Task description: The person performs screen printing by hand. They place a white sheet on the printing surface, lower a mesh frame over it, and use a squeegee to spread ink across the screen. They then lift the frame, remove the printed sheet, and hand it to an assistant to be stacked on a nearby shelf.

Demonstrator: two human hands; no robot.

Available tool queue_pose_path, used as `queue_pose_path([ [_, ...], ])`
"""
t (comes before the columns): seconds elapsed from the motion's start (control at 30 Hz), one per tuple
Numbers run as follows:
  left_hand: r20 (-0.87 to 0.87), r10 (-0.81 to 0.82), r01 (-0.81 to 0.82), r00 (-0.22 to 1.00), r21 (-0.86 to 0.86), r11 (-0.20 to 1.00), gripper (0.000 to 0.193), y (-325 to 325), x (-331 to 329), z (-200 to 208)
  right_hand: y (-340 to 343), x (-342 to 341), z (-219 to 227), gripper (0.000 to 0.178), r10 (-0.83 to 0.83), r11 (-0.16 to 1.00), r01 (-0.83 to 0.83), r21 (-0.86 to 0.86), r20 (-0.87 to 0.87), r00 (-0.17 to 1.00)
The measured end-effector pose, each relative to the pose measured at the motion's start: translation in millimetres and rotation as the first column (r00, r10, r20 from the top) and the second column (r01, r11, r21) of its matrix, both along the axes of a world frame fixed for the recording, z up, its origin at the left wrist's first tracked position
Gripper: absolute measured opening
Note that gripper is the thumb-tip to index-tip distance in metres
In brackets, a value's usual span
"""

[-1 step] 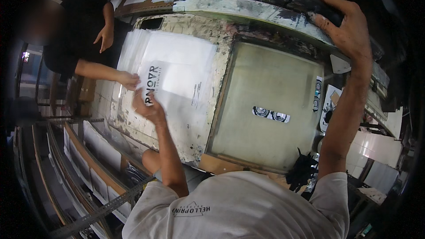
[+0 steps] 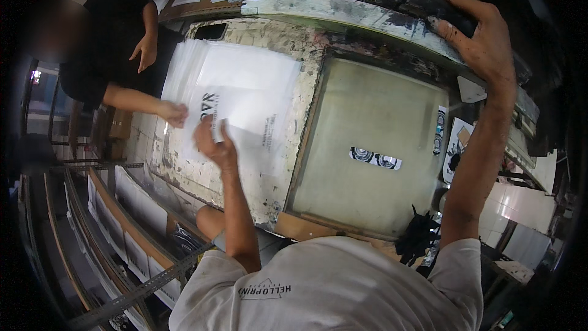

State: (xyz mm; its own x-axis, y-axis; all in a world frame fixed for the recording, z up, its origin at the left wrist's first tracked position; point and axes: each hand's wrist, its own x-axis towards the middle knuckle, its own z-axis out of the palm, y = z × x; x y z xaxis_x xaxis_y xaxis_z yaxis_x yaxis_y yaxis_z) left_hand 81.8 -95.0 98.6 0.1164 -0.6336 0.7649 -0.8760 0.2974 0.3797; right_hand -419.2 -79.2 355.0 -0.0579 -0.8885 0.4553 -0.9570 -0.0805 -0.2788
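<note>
My left hand (image 2: 215,145) hovers at the near part of a layered stack of thin white printed sheets (image 2: 245,79), its thumb apart from blurred fingers. It seems to hold nothing. Dark lettering (image 2: 208,107) shows on the top sheet, just beyond the fingertips. Up at the far right, my right hand (image 2: 484,40) is closed round a dark ink-stained board (image 2: 398,1), thumb on the near side and fingers over the far edge. That board rests along a raised pale beam (image 2: 318,9) smeared with ink.
A co-worker's hand (image 2: 173,113) reaches to the stack's left edge. Right of the stack lies a greenish flat panel (image 2: 380,110) bearing a patterned strip (image 2: 375,158). Racks of boards (image 2: 122,220) stand at the lower left. Black rags (image 2: 419,236) hang near the panel's corner.
My left hand has shifted slightly right and nearer to me, its thumb now apart from the fingers. The co-worker's hand has drawn a little left. My right hand stays on the board.
</note>
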Motion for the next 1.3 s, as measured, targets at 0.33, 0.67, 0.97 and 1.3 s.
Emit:
queue_pose_path([
  [0.33,-0.128,-0.175,0.216,0.976,0.514,0.830,0.024,-1,-45,-88,1,-1,-3,0.065,-0.066,0.998,0.063,-0.029,-0.106,0.992],
  [0.67,-0.330,-0.308,0.425,0.892,0.387,0.818,0.012,-12,-46,-97,-2,1,1,0.059,0.000,0.999,-0.003,-0.052,-0.063,0.998],
  [0.97,-0.374,-0.159,0.377,0.914,0.635,0.674,0.006,-38,-66,-45,-2,-1,-5,0.061,-0.043,0.997,0.036,-0.061,-0.120,0.992],
  [1.3,-0.361,-0.410,0.541,0.838,0.444,0.714,0.006,-23,-102,23,-7,-2,-14,0.056,-0.070,0.993,0.057,-0.101,-0.128,0.989],
])
